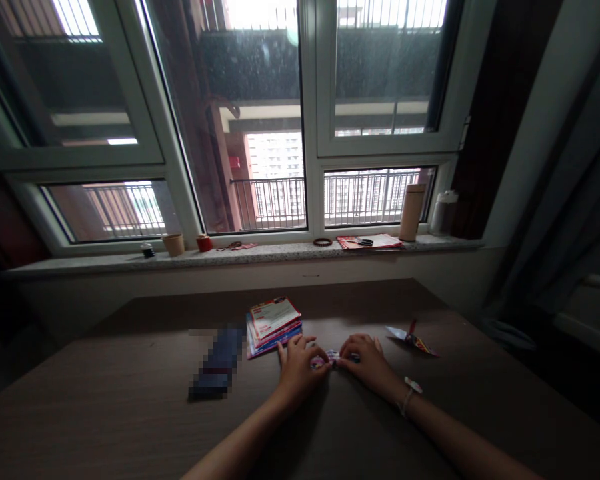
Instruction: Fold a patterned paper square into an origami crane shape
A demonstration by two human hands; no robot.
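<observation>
Between my hands is a small piece of patterned paper, pink, white and purple, lying low over the brown table. My left hand pinches its left part with thumb and fingertips. On its other side my right hand also has its fingers closed on the paper. Much of the paper is hidden under the fingers, so its exact folds cannot be made out. Just beyond my left hand lies a stack of printed paper sheets. To the right of my right hand rests a folded paper figure with pointed ends.
A dark blurred-out object lies left of the stack on the table. On the windowsill stand a tan cup, a red spool, a tan bottle, and scissors on more paper sheets.
</observation>
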